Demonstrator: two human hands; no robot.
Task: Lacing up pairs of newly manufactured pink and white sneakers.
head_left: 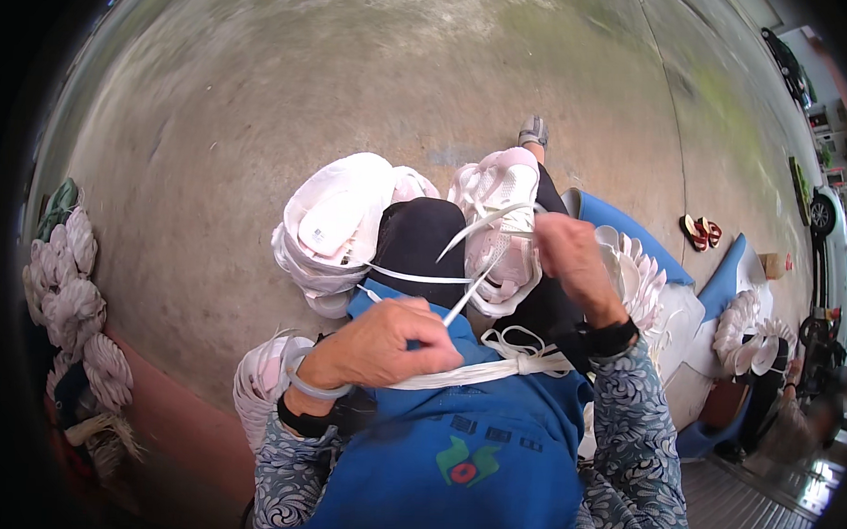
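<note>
Soft daylight, bent edges, black fisheye rim

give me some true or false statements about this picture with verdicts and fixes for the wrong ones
1. A white lace runs from a pale pink-and-white shoe toward the left hand. True.

2. The right hand wears a thick glove. False: the right hand is bare, with a black band at the wrist.

3. A bundle of white laces lies across the blue apron. True.

4. The red and dark sandals are on the left side of the picture. False: the sandals lie on the floor to the right.

5. A pale ring goes around the left wrist. True.

6. The apron is bright yellow. False: it is blue.
</note>
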